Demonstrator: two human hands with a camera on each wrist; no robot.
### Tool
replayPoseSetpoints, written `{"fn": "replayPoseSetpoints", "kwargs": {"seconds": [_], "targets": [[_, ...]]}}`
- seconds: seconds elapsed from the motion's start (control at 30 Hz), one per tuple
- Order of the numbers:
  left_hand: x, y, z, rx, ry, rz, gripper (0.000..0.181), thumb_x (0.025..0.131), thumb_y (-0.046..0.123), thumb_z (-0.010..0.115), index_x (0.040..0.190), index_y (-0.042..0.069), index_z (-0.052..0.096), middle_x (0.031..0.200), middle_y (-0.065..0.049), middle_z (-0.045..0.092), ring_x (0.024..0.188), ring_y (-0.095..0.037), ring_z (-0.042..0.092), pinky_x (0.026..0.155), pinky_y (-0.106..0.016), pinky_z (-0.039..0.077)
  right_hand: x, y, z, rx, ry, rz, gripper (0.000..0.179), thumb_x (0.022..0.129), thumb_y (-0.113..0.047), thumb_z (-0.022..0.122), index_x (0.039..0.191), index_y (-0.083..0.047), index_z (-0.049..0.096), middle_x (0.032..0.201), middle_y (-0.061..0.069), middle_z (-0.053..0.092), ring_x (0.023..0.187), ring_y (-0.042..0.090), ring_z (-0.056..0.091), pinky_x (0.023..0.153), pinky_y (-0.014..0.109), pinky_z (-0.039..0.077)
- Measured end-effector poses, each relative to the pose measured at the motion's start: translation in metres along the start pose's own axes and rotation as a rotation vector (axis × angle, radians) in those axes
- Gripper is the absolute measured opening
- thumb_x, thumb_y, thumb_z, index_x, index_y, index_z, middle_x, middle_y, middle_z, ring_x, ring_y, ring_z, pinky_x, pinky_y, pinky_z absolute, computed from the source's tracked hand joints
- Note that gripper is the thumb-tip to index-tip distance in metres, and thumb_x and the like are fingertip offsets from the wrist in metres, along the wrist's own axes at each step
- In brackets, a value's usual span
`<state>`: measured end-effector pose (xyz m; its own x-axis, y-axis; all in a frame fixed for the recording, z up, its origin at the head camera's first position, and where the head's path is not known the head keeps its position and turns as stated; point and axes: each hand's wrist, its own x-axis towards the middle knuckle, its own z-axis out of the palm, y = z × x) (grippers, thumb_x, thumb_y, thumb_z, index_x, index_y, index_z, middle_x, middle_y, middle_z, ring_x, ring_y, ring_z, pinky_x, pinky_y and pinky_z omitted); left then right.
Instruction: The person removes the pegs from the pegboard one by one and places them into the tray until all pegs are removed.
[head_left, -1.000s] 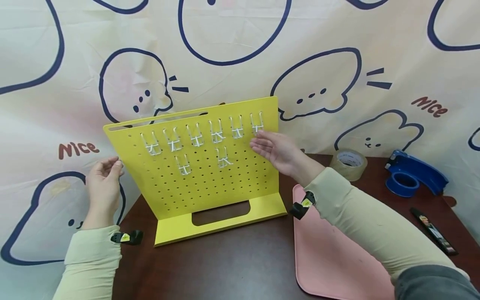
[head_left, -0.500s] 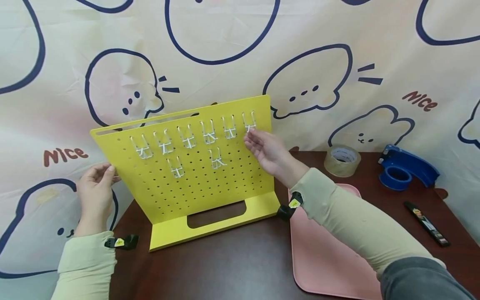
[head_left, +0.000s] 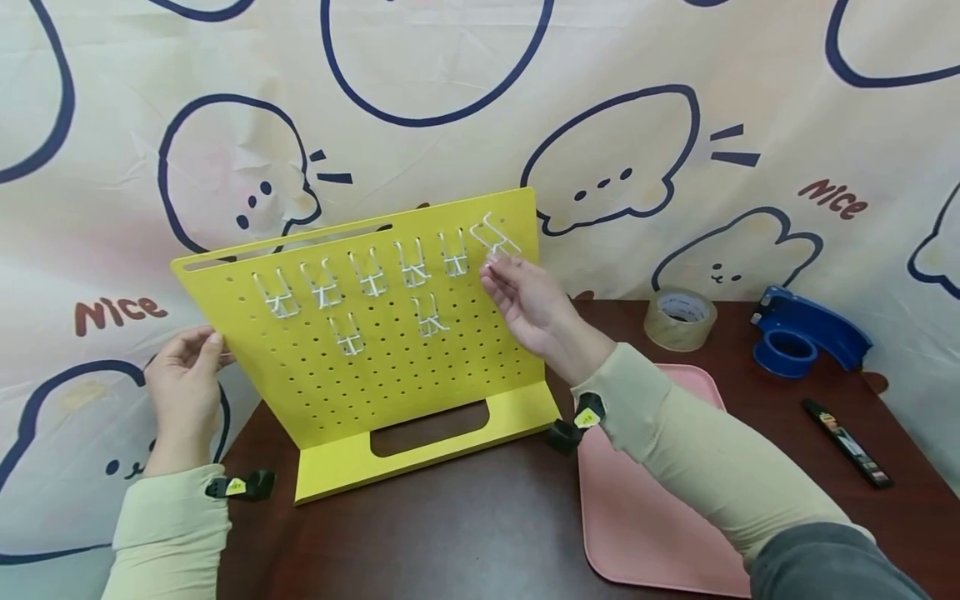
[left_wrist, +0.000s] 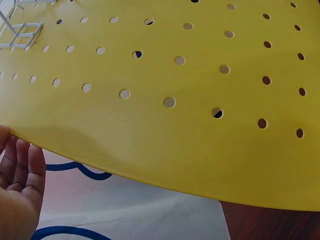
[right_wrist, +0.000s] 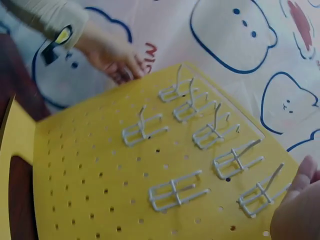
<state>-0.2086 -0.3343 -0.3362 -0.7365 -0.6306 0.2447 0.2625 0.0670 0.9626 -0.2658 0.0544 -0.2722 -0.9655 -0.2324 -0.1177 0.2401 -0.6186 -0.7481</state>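
A yellow pegboard stand (head_left: 405,358) is upright on the dark table, with several white wire hooks (head_left: 372,273) in its top row. Two more hooks sit lower, one at the middle left (head_left: 347,335) and one at the middle right (head_left: 430,317). My left hand (head_left: 183,392) grips the board's left edge, thumb on the near side; the left wrist view shows its fingers (left_wrist: 36,167) at that edge. Near the upper right corner, my right hand (head_left: 528,304) pinches another white wire hook (head_left: 491,233), which is tilted against the board. That hook is hidden in the right wrist view.
On the right lie a pink tray (head_left: 637,533), a roll of clear tape (head_left: 680,319), a blue tape dispenser (head_left: 813,327) and a black packet (head_left: 847,443). A cartoon-printed cloth (head_left: 420,158) hangs behind the board.
The hook at the top right, straight in line with the others before, is now tilted in my right hand's fingers. My left hand stays at the board's edge. The head view has shifted slightly.
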Motion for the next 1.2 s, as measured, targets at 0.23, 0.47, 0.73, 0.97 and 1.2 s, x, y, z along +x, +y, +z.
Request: {"fn": "replayPoseSetpoints", "kwargs": {"seconds": [0.23,0.47,0.73,0.97,1.2], "targets": [[0.001,-0.001,-0.002,-0.002,-0.005,-0.019,0.017,0.103,0.001,0.061,0.097,0.014,0.070,0.100,0.001,0.064,0.083,-0.010,0.062,0.072,-0.010,0.053,-0.012,-0.007,-0.038,-0.305,-0.003,-0.079,0.032,0.106,-0.005,0.057,0.135,0.008,0.052,0.116,0.014,0.060,0.092,0.013,0.065,0.090,0.021,0.056],[0.001,-0.003,-0.002,-0.027,-0.004,-0.006,0.016,0.102,0.001,0.062,0.097,0.013,0.072,0.100,0.000,0.065,0.082,-0.010,0.063,0.072,-0.011,0.054,-0.024,-0.011,-0.105,-0.601,0.030,-0.087,0.028,0.106,-0.008,0.058,0.129,0.007,0.053,0.110,0.010,0.063,0.093,0.011,0.066,0.091,0.023,0.056],[0.002,-0.001,-0.008,-0.018,0.023,-0.035,0.011,0.103,0.005,0.063,0.105,0.010,0.072,0.101,0.000,0.064,0.087,-0.011,0.062,0.075,-0.010,0.053,-0.024,0.004,-0.191,-0.805,0.062,-0.063,0.027,0.105,-0.002,0.057,0.124,0.016,0.051,0.096,0.005,0.070,0.085,0.006,0.069,0.085,0.026,0.059],[0.003,0.000,-0.003,-0.035,0.019,-0.033,0.012,0.103,0.004,0.062,0.106,0.009,0.073,0.105,0.000,0.064,0.089,-0.011,0.062,0.076,-0.010,0.053,-0.025,0.023,-0.233,-0.926,0.106,0.035,0.023,0.103,-0.002,0.059,0.117,0.016,0.057,0.091,0.002,0.070,0.080,0.003,0.065,0.074,0.021,0.056],[0.003,-0.003,-0.001,-0.024,-0.006,-0.016,0.013,0.103,0.003,0.061,0.106,0.010,0.071,0.103,0.000,0.063,0.089,-0.011,0.062,0.076,-0.010,0.053,-0.021,0.035,-0.245,-0.809,0.146,0.149,0.018,0.104,0.003,0.053,0.115,0.017,0.053,0.087,0.005,0.065,0.077,0.005,0.067,0.074,0.023,0.059]]}}
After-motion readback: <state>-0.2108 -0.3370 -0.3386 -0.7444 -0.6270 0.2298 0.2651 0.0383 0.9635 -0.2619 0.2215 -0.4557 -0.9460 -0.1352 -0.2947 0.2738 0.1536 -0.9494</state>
